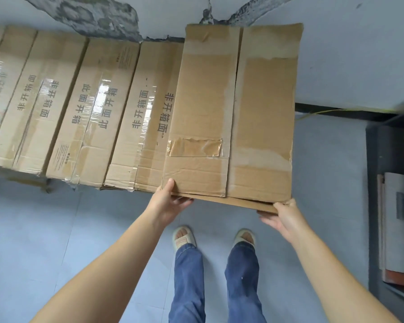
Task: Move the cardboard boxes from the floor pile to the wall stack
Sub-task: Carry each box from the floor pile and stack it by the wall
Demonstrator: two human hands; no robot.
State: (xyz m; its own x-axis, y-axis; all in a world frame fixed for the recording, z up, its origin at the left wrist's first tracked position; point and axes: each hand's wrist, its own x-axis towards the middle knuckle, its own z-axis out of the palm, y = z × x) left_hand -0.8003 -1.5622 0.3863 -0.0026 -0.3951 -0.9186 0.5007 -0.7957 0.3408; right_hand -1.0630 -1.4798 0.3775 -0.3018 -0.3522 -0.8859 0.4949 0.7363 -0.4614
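I hold a plain brown cardboard box (238, 108) with torn tape marks, raised at the right end of the wall stack. My left hand (170, 201) grips its near left corner, thumb on top and fingers beneath. My right hand (282, 215) grips the near right corner from below, thumb on the edge. The wall stack (84, 108) is a row of taped boxes with printed characters, lying side by side along the wall. The held box overlaps the rightmost stacked box (149, 117).
A cracked white wall (348, 54) stands behind the boxes. A dark shelf unit (392, 206) with flat panels is at the right. Grey tiled floor (56, 229) lies in front, with my feet in slippers (183, 236) under the box.
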